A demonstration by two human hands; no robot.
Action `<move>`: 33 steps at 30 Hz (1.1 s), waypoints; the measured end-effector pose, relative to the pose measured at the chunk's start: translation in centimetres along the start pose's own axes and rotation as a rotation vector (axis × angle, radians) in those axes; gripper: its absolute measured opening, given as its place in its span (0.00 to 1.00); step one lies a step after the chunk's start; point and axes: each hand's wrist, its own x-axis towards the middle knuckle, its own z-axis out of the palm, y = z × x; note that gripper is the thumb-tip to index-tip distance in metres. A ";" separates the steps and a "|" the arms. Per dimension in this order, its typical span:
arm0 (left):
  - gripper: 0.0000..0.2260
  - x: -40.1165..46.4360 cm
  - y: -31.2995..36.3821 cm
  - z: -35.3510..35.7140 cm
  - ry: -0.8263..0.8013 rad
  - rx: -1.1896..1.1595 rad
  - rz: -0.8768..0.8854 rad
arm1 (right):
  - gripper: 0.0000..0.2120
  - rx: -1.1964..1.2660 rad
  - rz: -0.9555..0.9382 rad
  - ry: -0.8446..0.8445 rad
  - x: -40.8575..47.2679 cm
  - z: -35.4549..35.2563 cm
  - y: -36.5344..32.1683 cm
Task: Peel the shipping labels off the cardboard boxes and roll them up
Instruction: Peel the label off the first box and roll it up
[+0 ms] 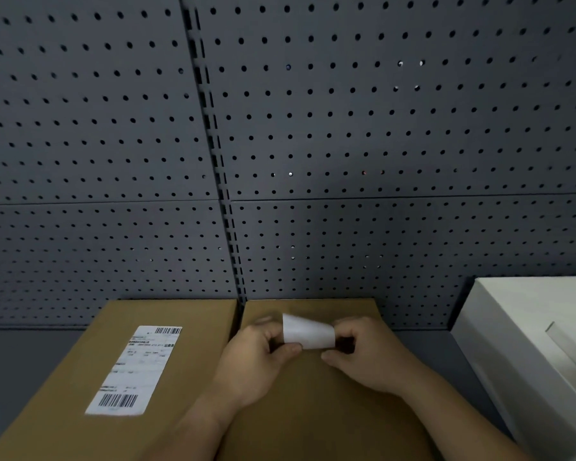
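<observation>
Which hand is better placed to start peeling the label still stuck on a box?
Probably the left hand: the stuck label lies on the left box, on its side. Both hands now hold the rolled label.

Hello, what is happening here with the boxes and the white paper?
A person is taking shipping labels off cardboard boxes and rolling them up. Both hands, the left hand and the right hand, hold a white label curled into a roll above the right box, whose visible top shows no label. The left box beside it has its printed label lying flat on top, not yet peeled. A white box stands to the right, and a grey pegboard is behind.
</observation>
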 end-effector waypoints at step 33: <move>0.04 0.8 -0.6 0.7 0.093 0.146 -0.051 | 0.08 0.023 -0.028 0.084 -0.1 0.7 0.4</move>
